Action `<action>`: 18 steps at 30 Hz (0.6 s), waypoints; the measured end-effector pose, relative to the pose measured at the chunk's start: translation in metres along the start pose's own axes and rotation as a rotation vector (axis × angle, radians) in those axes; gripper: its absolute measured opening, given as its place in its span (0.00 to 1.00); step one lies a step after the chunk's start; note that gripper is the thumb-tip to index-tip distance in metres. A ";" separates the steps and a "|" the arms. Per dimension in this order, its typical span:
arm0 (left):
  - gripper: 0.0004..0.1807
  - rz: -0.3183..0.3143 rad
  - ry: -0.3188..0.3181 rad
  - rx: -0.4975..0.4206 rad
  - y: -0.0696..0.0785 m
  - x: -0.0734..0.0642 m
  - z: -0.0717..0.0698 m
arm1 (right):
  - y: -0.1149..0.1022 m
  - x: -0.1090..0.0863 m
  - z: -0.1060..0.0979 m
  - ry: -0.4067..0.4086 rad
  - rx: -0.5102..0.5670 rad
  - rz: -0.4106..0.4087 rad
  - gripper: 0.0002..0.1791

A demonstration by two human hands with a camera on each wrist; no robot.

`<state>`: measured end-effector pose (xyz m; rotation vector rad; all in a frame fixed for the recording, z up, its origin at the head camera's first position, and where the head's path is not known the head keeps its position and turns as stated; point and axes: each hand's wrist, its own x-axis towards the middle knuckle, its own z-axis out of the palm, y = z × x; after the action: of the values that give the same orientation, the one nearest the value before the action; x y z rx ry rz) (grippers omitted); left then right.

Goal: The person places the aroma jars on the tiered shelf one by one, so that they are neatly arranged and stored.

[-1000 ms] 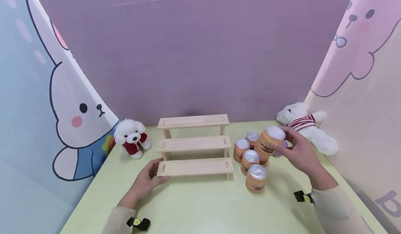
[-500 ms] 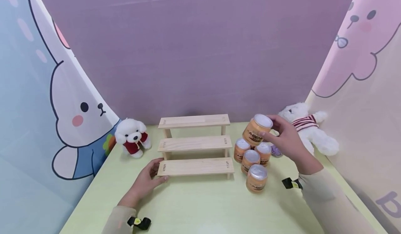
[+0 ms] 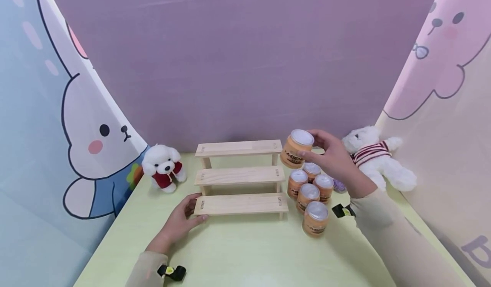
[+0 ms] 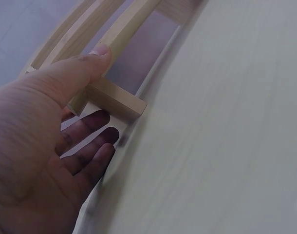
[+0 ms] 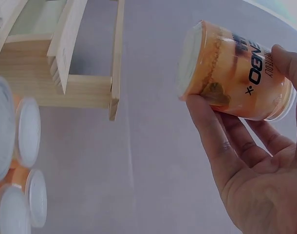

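A three-step wooden rack (image 3: 241,204) stands mid-table in the head view. My left hand (image 3: 178,225) grips the left end of its lowest step, thumb (image 4: 92,66) against the board, other fingers loosely bent beside the leg (image 4: 117,100). My right hand (image 3: 335,159) holds an orange-labelled jar (image 3: 292,154) with a silvery lid, thumb on one side and fingers on the other. That jar is in the air, just right of the top step, tilted slightly. Below it, several matching jars (image 3: 308,197) stand grouped to the right of the rack.
A white toy dog (image 3: 163,167) in red sits left of the rack. At the back right lies a white plush bear (image 3: 377,157) in a striped shirt, with a small purple thing (image 3: 339,186) near it. A purple backdrop (image 3: 238,65) rises behind the table.
My right hand has carried the jar leftward and up, from over the grouped jars to beside the top step. The left hand stays on the rack.
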<state>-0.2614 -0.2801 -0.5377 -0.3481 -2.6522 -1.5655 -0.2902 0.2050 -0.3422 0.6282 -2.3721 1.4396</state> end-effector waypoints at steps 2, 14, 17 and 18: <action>0.42 0.014 -0.002 -0.005 -0.001 0.000 0.000 | -0.001 0.005 0.004 -0.009 -0.010 -0.008 0.29; 0.41 0.004 -0.004 0.001 -0.001 0.000 -0.002 | -0.014 0.042 0.035 -0.090 0.077 0.033 0.33; 0.41 -0.018 -0.009 -0.001 0.002 -0.001 -0.001 | -0.015 0.051 0.042 -0.104 0.047 0.033 0.33; 0.41 -0.024 -0.009 -0.003 0.003 -0.001 -0.001 | -0.015 0.054 0.044 -0.112 0.034 0.033 0.33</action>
<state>-0.2599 -0.2800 -0.5351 -0.3253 -2.6711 -1.5783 -0.3302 0.1481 -0.3265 0.6986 -2.4583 1.4980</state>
